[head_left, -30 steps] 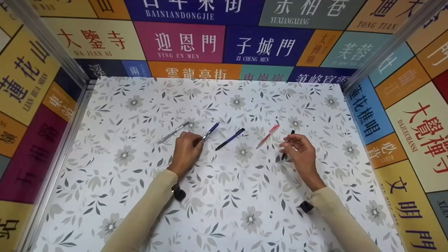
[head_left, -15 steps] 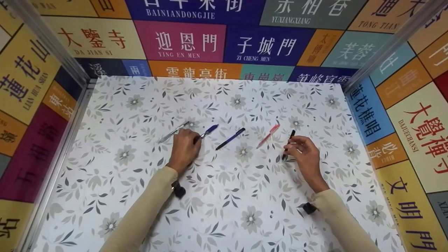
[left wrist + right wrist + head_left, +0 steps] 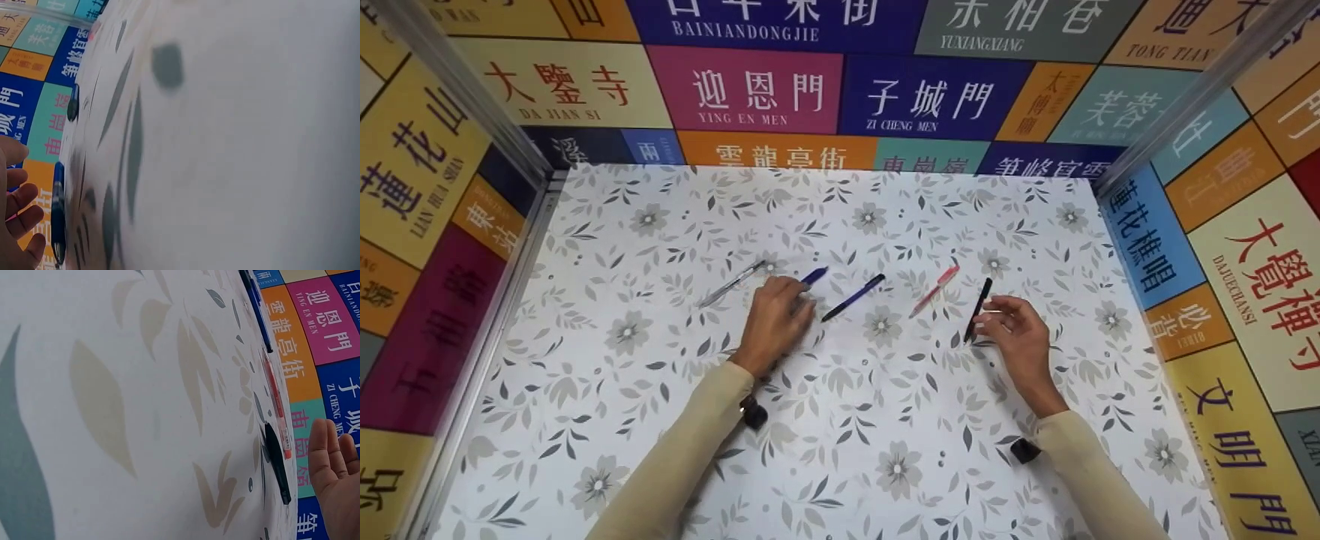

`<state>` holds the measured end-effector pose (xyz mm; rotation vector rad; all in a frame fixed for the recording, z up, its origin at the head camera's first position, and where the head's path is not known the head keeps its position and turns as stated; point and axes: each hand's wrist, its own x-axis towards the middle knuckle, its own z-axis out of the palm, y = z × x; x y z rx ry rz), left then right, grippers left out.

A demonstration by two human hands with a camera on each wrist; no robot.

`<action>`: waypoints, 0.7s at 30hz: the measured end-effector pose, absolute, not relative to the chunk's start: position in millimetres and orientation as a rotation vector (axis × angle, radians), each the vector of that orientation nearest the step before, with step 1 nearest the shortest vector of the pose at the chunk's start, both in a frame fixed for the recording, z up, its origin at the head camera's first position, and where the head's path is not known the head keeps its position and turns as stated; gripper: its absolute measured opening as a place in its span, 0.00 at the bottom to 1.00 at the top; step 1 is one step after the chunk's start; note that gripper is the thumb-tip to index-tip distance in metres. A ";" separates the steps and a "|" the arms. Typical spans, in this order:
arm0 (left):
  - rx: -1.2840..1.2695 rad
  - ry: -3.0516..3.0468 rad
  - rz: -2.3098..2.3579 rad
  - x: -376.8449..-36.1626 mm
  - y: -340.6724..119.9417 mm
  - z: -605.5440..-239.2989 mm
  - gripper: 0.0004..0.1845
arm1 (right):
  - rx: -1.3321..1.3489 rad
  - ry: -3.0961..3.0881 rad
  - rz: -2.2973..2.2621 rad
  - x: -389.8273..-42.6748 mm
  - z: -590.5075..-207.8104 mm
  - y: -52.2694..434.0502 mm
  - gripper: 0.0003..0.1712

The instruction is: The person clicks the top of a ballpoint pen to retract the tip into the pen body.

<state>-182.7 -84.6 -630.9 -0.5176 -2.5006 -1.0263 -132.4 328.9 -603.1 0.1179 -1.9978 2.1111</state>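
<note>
In the head view, my left hand [image 3: 775, 322] hovers over a pen with a blue-purple cap [image 3: 814, 275], hiding its lower part. The left wrist view shows this blue pen [image 3: 58, 216] lying beside my loosely bent fingers, a gap between them. At the right, a black pen [image 3: 979, 306] lies slanted on the patterned surface. My right hand [image 3: 1020, 341] is just to its right, fingertips close to the barrel. Seen from the right wrist, the black pen [image 3: 275, 461] rests apart from the relaxed fingers, which hold nothing.
Between the hands lie a blue pen with black ends [image 3: 853, 298] and a pink-red pen [image 3: 936, 291]. Left of the left hand is a clear pen with a dark tip [image 3: 731, 285]. Printed panels [image 3: 746, 90] wall the white floral tabletop [image 3: 877, 405] at back and sides.
My left hand has let go of the blue-purple-capped pen and shifted right over it. My right hand has drawn slightly right, off the black pen, which now shows nearly whole.
</note>
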 end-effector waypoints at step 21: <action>-0.745 -2.400 -0.991 -187.0 -48.7 -642.9 0.12 | 0.074 -2.000 2.080 -130.8 -606.6 331.4 0.18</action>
